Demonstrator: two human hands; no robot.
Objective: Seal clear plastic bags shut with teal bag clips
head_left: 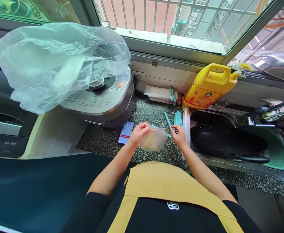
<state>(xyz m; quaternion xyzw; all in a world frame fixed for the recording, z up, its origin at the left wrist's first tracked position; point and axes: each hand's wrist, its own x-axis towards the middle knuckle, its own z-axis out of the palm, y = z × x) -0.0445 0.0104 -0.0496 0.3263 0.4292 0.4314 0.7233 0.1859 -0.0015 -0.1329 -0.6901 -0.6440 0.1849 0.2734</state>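
Note:
Above the counter, my left hand (138, 134) pinches the upper left corner of a small frosted plastic bag (153, 140). Something pale yellowish shows through it, too hazy to name. My right hand (179, 136) is closed at the lower end of a thin teal bag sealing clip (167, 119), which points up and left from the fingertips. Another teal strip (169, 135) shows partly behind the bag's right edge. Just beyond my right hand, several more teal clips (178, 117) lie side by side on the speckled counter.
A phone (126, 132) lies left of my left hand. Behind it stands a rice cooker (117, 108) with a large plastic bag (47, 64) on top. White packets (157, 93) lie by the wall. A yellow jug (208, 85) stands beside the sink, which holds a black wok (224, 140).

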